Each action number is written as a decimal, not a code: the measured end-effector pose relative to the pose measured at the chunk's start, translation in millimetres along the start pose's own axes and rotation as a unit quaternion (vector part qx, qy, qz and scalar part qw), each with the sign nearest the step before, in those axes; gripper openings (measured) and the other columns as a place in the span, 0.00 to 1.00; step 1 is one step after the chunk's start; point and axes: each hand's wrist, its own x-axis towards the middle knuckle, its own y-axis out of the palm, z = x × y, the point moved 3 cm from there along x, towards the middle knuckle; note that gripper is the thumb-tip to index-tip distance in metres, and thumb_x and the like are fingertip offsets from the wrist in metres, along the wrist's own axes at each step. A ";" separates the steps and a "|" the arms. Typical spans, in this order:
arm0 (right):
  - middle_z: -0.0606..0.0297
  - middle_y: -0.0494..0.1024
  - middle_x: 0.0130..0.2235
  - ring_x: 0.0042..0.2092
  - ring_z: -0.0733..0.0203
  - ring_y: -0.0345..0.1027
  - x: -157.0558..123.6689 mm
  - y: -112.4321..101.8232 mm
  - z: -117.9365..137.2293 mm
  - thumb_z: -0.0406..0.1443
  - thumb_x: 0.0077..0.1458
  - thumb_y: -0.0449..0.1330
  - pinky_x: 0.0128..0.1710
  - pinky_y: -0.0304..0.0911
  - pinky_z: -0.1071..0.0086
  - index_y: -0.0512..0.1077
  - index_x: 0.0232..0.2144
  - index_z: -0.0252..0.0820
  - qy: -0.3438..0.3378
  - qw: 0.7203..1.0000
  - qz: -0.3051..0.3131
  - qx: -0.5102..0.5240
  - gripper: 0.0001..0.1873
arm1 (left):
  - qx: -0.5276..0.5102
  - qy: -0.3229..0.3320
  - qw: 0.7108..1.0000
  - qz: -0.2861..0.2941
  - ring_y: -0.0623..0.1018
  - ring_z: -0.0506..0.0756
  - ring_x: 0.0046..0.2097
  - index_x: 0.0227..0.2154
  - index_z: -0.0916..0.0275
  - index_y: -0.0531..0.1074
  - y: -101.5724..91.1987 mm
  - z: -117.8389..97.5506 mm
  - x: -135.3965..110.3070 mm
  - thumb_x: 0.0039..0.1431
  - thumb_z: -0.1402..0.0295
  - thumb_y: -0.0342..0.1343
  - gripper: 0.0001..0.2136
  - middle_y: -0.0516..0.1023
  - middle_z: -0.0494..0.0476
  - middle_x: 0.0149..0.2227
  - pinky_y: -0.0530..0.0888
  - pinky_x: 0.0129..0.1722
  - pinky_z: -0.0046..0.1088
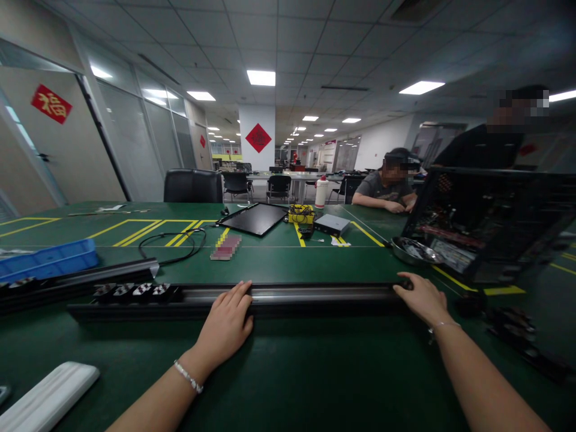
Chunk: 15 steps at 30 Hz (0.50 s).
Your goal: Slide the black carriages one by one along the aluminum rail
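A long black power strip housing lies crosswise on the green table in front of me. Several socket modules with light faces sit in its channel toward the left end; the rest of the channel shows a bare grey inside. My left hand grips the housing near its middle, fingers over the far edge and thumb on the near side. At the right end my right hand is closed round the tip, thumb and index finger bent together. Its other fingers are partly hidden.
Left lie a second black strip and a blue crate. A white bar-shaped object is near left. Right stand a metal bowl and an open computer case. Farther back are a black panel and two people.
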 end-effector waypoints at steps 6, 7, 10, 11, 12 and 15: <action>0.56 0.73 0.46 0.51 0.45 0.62 2.2 1.9 -2.7 0.46 0.48 0.50 0.50 0.54 0.48 0.68 0.48 0.46 0.021 0.999 0.033 0.006 0.25 | -0.005 -0.003 1.000 -0.002 0.61 0.60 0.60 0.40 0.59 0.68 0.5 0.2 0.2 0.51 0.71 0.49 0.12 0.62 0.61 0.60 0.63 0.55 0.43; 0.56 0.73 0.46 0.51 0.45 0.62 3.2 2.9 -3.9 0.46 0.48 0.50 0.50 0.54 0.48 0.68 0.48 0.46 0.018 0.999 0.026 0.008 0.25 | -0.005 -0.003 1.000 -0.003 0.61 0.60 0.60 0.40 0.59 0.68 0.6 0.1 0.2 0.51 0.71 0.49 0.12 0.61 0.61 0.60 0.63 0.55 0.44; 0.55 0.73 0.46 0.51 0.45 0.63 6.7 7.1 -8.8 0.45 0.47 0.50 0.49 0.55 0.48 0.67 0.48 0.45 0.018 1.000 0.014 0.013 0.25 | -0.004 -0.003 1.000 -0.003 0.61 0.60 0.60 0.40 0.59 0.67 0.7 -0.1 0.1 0.52 0.71 0.48 0.12 0.62 0.60 0.60 0.63 0.55 0.44; 0.55 0.73 0.46 0.50 0.45 0.64 7.7 8.1 -10.4 0.45 0.47 0.50 0.49 0.56 0.49 0.67 0.48 0.45 0.020 1.000 0.015 0.017 0.26 | -0.003 -0.003 1.000 -0.002 0.61 0.60 0.60 0.40 0.59 0.67 0.6 -0.2 0.0 0.52 0.71 0.48 0.12 0.61 0.60 0.60 0.63 0.55 0.44; 0.55 0.73 0.46 0.49 0.45 0.65 8.3 8.7 -11.6 0.46 0.47 0.50 0.49 0.56 0.49 0.67 0.49 0.45 0.022 0.999 0.018 0.020 0.26 | -0.003 -0.004 1.000 -0.001 0.61 0.60 0.61 0.40 0.59 0.67 0.6 -0.3 0.0 0.52 0.71 0.48 0.11 0.61 0.60 0.60 0.63 0.55 0.44; 0.55 0.73 0.46 0.49 0.46 0.66 8.1 6.6 -12.1 0.46 0.48 0.50 0.49 0.57 0.51 0.66 0.49 0.44 0.030 0.999 0.026 0.027 0.26 | -0.005 -0.005 1.000 0.000 0.61 0.60 0.60 0.39 0.59 0.67 0.2 -0.3 0.0 0.52 0.71 0.48 0.11 0.61 0.60 0.60 0.63 0.55 0.44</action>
